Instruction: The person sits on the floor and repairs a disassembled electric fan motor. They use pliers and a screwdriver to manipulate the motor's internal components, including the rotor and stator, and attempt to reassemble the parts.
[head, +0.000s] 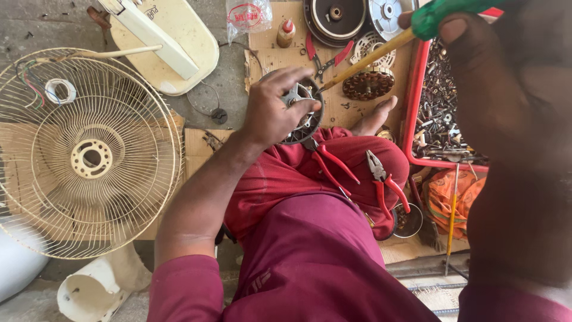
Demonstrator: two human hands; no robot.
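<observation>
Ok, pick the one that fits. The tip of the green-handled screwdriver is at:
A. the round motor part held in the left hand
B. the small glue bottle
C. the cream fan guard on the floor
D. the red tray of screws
A: the right hand holds the green-handled screwdriver, and its tip meets the round motor part that the left hand grips over the lap.

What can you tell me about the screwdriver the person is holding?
The screwdriver has a translucent green handle, seemingly plastic, and a long yellowish shaft that looks worn. The right hand grips the handle near the top right of the view, close to the camera. The tool slants down to the left, its tip reaching the round metal motor part that the left hand holds steady over the person's lap. The shaft passes above a cardboard sheet and a copper-wound coil without touching them.
</observation>
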